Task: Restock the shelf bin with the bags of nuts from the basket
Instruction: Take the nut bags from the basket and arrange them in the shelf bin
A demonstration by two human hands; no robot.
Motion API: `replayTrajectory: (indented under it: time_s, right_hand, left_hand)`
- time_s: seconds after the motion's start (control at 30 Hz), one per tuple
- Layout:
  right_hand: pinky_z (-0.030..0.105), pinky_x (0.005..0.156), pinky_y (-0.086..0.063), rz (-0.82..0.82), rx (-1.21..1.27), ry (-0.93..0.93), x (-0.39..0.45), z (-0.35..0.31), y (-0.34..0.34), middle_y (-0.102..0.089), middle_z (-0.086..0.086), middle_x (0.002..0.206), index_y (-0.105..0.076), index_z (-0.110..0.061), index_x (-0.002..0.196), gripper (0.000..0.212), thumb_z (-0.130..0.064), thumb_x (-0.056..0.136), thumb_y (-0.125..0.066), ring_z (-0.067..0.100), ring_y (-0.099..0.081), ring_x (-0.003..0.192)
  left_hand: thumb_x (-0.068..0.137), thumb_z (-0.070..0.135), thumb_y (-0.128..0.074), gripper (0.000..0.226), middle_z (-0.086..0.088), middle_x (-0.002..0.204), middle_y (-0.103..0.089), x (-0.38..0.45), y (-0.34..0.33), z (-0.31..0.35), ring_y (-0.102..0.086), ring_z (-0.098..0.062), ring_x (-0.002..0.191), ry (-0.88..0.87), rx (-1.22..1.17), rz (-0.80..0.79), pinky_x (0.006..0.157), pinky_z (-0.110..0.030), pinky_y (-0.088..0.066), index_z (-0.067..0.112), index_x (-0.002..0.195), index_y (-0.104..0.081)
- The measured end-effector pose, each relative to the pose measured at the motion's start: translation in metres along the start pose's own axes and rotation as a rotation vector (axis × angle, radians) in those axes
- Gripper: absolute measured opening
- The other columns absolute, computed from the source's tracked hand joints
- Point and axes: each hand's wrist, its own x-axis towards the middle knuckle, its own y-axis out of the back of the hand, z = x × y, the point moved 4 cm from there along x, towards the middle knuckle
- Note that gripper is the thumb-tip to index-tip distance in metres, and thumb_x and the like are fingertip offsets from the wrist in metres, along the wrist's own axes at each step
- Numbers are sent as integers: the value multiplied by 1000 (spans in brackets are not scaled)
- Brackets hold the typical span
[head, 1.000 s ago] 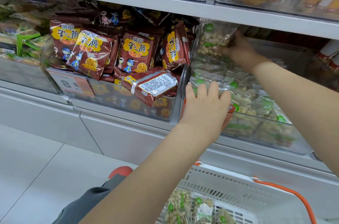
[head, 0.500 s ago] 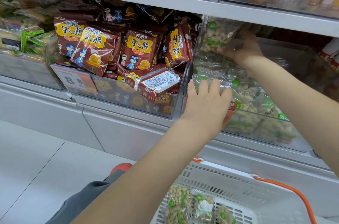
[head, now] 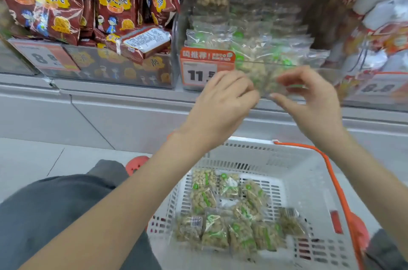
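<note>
A clear shelf bin (head: 320, 75) holds several clear bags of nuts (head: 249, 48) with green labels. One bag stands upright at its back left. Below, a white basket (head: 249, 148) with an orange handle holds several more bags of nuts (head: 231, 221) on its floor. My left hand (head: 223, 101) and my right hand (head: 309, 99) hover side by side in front of the bin's front wall, above the basket. Both hands have loosely bent fingers and hold nothing.
Left of the nut bin, a bin of dark red snack packs (head: 106, 9) has one pack lying over its front edge. An orange price tag (head: 203, 66) hangs on the nut bin. White packets (head: 379, 4) fill the bin at right. My grey-clad knee (head: 55, 203) is lower left.
Both hands have drawn back out of the bin toward me and lower. The right hand let go of the upright bag at the back. The view has tilted down onto the basket.
</note>
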Motion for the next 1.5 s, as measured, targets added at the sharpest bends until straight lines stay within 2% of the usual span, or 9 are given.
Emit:
replayTrajectory:
  time_s: [0.27,0.5,0.67,0.8,0.93,1.13,1.23,1.33,1.5]
  right_hand:
    - [20,73,-46,-419,-144,-585,-165,155,-67,-61,0,91,-60,-16,94,22,-14,79,-76,15,-56,83]
    - [28,77,-43,-958,-243,-986,-273,217,-124,-41,-16,80,-39,-28,110,45,-31,80,-72,13,-50,82]
    - [41,95,-43,-1054,-399,-945,-301,212,-165,-32,12,137,-26,-16,139,82,-41,76,-71,35,-42,121]
    - [45,93,-46,-1063,-353,-1048,-302,214,-171,-41,10,126,-29,-21,123,73,-36,70,-77,31,-50,110]
    - [34,82,-50,-981,-283,-1261,-304,218,-165,-48,14,128,-4,-12,145,107,-19,71,-81,27,-54,106]
    - [36,87,-48,-662,150,-1511,-309,199,-178,-42,15,136,-37,-7,135,51,-25,92,-58,35,-50,112]
    - [38,109,-37,-548,180,-1556,-318,195,-164,-39,14,147,-17,-4,148,102,-18,71,-83,31,-42,132]
    - [39,103,-44,-585,273,-1535,-286,172,-138,-52,14,134,-43,1,129,77,-28,70,-84,31,-49,126]
    - [23,76,-56,-589,632,-1283,-193,126,-72,-68,10,111,-58,-6,115,62,-29,64,-85,18,-65,98]
  left_hand:
    - [86,3,-54,36,-6,121,-54,-180,-119,3,-49,-26,115,350,-52,-1272,87,-36,-40,16,119,-53]
    - [81,23,-71,67,-10,135,-52,-305,-160,33,-56,-26,117,756,-230,-1700,92,-34,-49,12,139,-40]
    - [81,35,-68,67,-6,129,-55,-328,-171,45,-54,-26,117,537,-7,-1703,97,-40,-43,14,136,-36]
    - [69,40,-77,65,-3,113,-63,-328,-179,41,-61,-23,101,641,-149,-1802,87,-36,-51,14,122,-50]
    - [71,37,-79,63,-3,118,-61,-325,-172,45,-60,-23,104,662,-231,-1859,85,-33,-52,12,123,-52]
    - [77,27,-75,69,-3,133,-54,-299,-153,45,-55,-25,114,611,-331,-1969,95,-39,-48,18,139,-45]
    - [78,27,-74,55,1,122,-60,-265,-137,45,-56,-23,109,480,-316,-1821,89,-35,-45,21,129,-54]
    - [76,28,-76,34,7,93,-60,-216,-116,40,-54,-22,112,408,-292,-1619,99,-41,-34,22,109,-66]
    - [84,26,-68,42,7,148,-38,-126,-80,30,-18,-26,142,72,119,-1367,103,-74,3,43,122,-60]
